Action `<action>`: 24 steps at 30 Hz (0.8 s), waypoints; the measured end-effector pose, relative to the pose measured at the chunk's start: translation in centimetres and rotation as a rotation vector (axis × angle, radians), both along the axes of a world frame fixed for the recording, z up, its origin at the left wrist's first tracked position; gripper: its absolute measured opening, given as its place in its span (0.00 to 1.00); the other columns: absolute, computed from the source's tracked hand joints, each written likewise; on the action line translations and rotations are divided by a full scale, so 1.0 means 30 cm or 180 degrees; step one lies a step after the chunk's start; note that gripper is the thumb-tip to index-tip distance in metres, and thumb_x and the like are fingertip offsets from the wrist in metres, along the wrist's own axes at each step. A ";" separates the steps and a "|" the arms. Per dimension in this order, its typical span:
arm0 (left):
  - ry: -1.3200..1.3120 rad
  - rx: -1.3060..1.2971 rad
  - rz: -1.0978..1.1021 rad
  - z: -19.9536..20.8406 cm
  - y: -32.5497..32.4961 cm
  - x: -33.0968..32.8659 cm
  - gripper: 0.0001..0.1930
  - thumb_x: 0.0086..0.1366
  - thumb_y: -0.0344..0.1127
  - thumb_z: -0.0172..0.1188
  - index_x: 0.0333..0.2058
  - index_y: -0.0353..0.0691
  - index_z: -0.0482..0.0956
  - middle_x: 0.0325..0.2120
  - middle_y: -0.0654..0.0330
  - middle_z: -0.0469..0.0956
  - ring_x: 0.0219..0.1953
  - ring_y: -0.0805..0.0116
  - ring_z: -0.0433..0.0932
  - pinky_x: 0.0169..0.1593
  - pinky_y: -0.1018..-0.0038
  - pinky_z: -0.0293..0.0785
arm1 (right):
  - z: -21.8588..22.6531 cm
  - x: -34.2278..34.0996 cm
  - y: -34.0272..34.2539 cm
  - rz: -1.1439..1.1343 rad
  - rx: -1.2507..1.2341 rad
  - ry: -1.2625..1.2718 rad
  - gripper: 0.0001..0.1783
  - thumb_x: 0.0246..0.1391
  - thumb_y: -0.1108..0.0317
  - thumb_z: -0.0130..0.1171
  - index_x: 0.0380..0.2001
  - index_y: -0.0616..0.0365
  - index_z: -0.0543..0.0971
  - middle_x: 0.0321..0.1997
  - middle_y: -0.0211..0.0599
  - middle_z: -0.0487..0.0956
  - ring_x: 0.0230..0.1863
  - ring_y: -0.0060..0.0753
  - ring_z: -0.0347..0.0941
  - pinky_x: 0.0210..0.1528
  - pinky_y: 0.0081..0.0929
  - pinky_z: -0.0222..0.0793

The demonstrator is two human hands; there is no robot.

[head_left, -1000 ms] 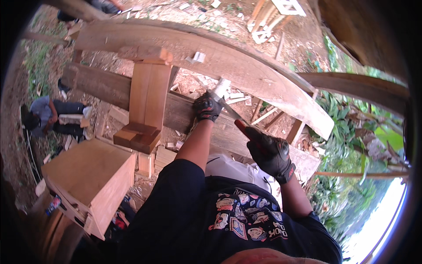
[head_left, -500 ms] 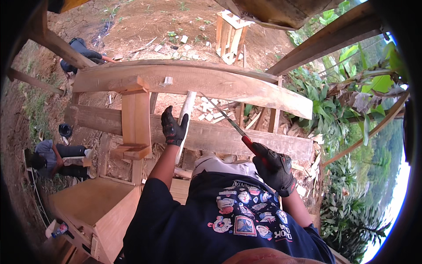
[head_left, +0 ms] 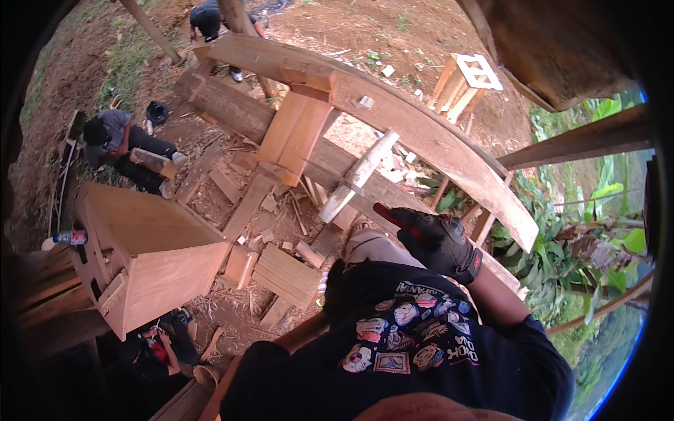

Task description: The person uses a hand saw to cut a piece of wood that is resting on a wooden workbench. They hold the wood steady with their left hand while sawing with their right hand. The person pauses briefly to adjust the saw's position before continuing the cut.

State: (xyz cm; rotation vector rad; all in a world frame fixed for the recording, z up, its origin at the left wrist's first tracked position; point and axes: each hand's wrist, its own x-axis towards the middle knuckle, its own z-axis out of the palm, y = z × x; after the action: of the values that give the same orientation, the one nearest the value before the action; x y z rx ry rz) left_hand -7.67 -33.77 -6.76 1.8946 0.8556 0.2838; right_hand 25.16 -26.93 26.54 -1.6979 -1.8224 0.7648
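Gripping a red-handled tool [head_left: 388, 215] in my gloved right hand [head_left: 439, 242], fingers closed, its shaft aiming up-left at the pale wooden mallet [head_left: 359, 175] nearby; my left hand is hidden.

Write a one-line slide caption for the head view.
Seen from above, the gloved right hand grips a red-handled tool near a pale wooden mallet lying on a timber beam.

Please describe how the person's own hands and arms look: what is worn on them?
The right hand wears a black work glove with small red accents near the cuff. The right arm is covered by a long dark sleeve of a top printed with cartoon patches. The left hand cannot be seen clearly.
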 end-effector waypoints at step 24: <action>-0.1720 0.1911 -0.4344 0.636 0.241 1.675 0.27 0.71 0.39 0.65 0.66 0.37 0.74 0.51 0.48 0.85 0.52 0.46 0.86 0.58 0.54 0.81 | -0.170 -0.185 -1.200 -0.6414 0.1133 0.1347 0.21 0.68 0.72 0.65 0.63 0.62 0.85 0.48 0.37 0.90 0.35 0.19 0.81 0.39 0.22 0.77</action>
State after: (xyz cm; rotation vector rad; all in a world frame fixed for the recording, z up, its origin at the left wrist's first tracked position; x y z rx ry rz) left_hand 42.57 -26.55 12.32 2.3191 -1.0223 0.1650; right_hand 19.62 -62.93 21.43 -1.8454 0.4443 -0.1592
